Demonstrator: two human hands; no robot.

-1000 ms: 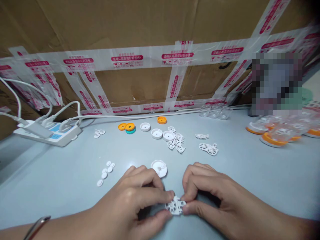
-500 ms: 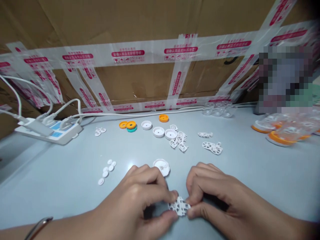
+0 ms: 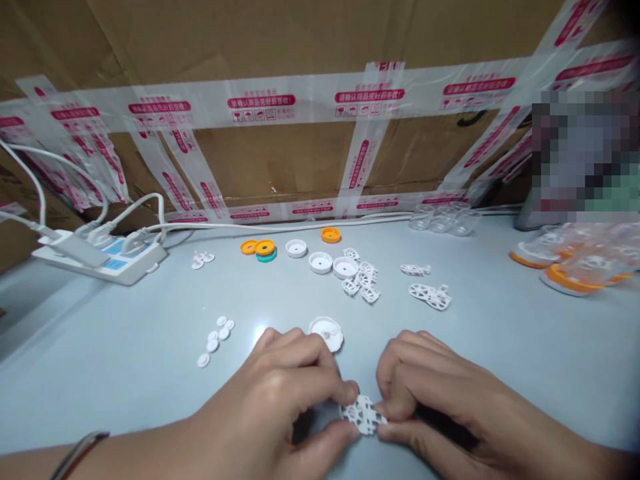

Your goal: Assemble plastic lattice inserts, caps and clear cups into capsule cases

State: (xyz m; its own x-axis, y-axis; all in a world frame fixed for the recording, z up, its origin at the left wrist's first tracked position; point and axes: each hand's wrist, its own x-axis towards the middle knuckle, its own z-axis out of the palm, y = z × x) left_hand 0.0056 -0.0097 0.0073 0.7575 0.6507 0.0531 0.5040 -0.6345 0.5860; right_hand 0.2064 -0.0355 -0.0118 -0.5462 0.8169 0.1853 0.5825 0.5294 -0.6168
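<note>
Between both hands is a small white openwork plastic piece (image 3: 364, 415), held just above the grey table near its front. My left hand (image 3: 295, 393) pinches its left end between thumb and forefinger. On the other end, the thumb and forefinger of my right hand (image 3: 440, 400) are closed as well. Just beyond the left knuckles lies a round white cap with a scalloped edge (image 3: 326, 333), partly covered by that hand. Farther off, several white lattice pieces (image 3: 366, 275) form a loose pile, and more white bicycle-shaped pieces (image 3: 430, 295) lie to its right.
White gears (image 3: 213, 345) lie left of my hands. Orange rings (image 3: 264, 247) and white round caps (image 3: 320, 262) sit farther back. A power strip (image 3: 125, 263) with plugs stands at left, clear cups (image 3: 443, 220) and orange-based clear assemblies (image 3: 575, 277) at right. A taped cardboard box (image 3: 310, 160) walls the back.
The view has shifted slightly, so the things on the table appear a little farther right. Both hands keep their pinch on the white openwork piece, which looks slightly turned.
</note>
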